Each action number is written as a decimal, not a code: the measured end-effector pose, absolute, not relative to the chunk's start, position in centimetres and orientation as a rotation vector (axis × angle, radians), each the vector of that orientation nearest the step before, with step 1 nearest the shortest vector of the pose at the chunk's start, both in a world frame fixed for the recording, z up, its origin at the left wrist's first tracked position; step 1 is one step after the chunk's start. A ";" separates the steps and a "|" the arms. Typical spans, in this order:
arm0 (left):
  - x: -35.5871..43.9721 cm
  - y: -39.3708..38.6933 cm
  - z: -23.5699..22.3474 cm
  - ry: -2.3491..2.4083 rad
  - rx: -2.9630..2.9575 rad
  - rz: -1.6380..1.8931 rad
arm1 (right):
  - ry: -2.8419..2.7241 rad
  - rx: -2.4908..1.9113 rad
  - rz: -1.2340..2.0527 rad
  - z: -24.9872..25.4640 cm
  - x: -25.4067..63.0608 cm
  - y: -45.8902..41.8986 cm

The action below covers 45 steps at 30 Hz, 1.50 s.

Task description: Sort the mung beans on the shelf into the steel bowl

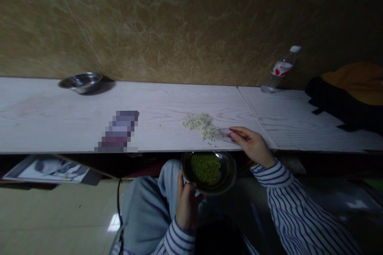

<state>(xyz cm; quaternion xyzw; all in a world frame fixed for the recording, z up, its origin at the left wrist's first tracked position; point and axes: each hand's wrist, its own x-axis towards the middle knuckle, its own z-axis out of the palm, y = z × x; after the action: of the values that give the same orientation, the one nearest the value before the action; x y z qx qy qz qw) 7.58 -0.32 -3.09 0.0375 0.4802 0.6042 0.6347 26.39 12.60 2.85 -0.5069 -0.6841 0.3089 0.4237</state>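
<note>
A steel bowl (pixel 231 183) holding green mung beans (pixel 206 167) is just below the front edge of the counter. My left hand (pixel 188 203) grips its near left rim. On the counter above it lies a loose patch of white rice-like grains (pixel 199 122) with dark specks or beans mixed in. Over the right end of this patch, my right hand (pixel 251 143) pinches a clear plastic piece (pixel 221 133), which touches the grains. Its exact shape is hard to make out.
A second steel bowl (pixel 82 83) stands at the back left of the white counter (pixel 161 127). A blurred-out flat object (pixel 119 129) lies nearer. To the right are a water bottle (pixel 279 69) and a black and orange cloth item (pixel 353 91). An open drawer (pixel 54 171) is below left.
</note>
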 end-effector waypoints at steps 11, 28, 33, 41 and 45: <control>7.5 -0.4 -3.4 1.083 0.074 1.356 | -1.661 -1.270 0.819 2.9 27.1 12.0; 7.5 -0.3 -3.9 1.092 0.086 1.349 | -1.662 -1.273 0.837 3.1 26.9 11.5; 7.5 -0.4 -3.7 1.092 0.085 1.357 | -1.677 -1.256 0.824 3.1 26.8 11.5; 7.5 -0.4 -3.6 1.110 0.105 1.353 | -1.708 -1.269 0.775 2.8 27.3 11.5; 7.5 -0.3 -3.6 1.109 0.113 1.359 | -1.719 -1.270 0.761 2.9 27.2 11.4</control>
<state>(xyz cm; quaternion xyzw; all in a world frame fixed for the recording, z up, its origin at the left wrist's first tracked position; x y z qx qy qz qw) 7.55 -0.34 -3.59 0.0495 0.4857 0.5953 0.6382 27.24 11.39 2.93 -0.5074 -0.6867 0.3041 0.4226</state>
